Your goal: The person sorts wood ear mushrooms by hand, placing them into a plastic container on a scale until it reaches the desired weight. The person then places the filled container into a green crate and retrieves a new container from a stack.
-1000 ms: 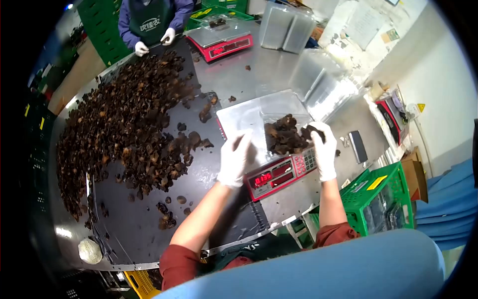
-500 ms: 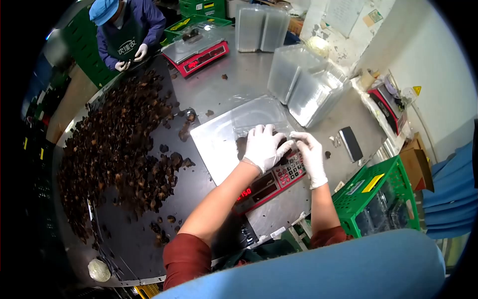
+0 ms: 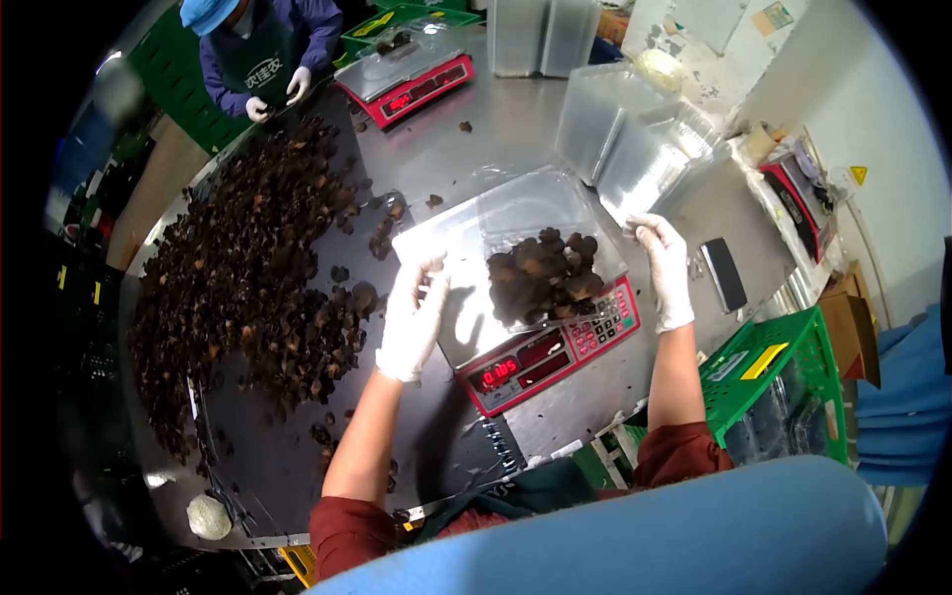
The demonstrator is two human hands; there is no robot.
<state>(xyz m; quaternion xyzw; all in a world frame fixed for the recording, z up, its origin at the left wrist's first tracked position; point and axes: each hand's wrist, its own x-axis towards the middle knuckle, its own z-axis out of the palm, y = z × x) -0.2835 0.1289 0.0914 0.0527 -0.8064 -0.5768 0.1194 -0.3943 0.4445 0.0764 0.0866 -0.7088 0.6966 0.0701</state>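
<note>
A clear plastic box point(image 3: 516, 223) with a heap of dark brown, mushroom-like pieces point(image 3: 545, 278) rests on the pan of a red digital scale point(image 3: 540, 357), whose red display is lit. My gloved left hand point(image 3: 415, 312) hovers by the left side of the pan, thumb apart from the bent fingers, holding nothing visible. To the right of the box is my gloved right hand point(image 3: 666, 268), its fingers loosely curled and apart from the heap. Whether its fingertips touch clear plastic is hard to make out.
A large pile of the brown pieces point(image 3: 258, 288) covers the left of the table. Stacked clear boxes point(image 3: 645, 134) stand behind the scale. A dark phone-like slab point(image 3: 724, 275) and green crate point(image 3: 769, 367) are at right. A co-worker point(image 3: 263, 59) is near a second scale point(image 3: 412, 94).
Both hands have come away from the box, the left one moving left and the right one moving right. The brown pieces inside are uncovered, and the scale's display shows clearly.
</note>
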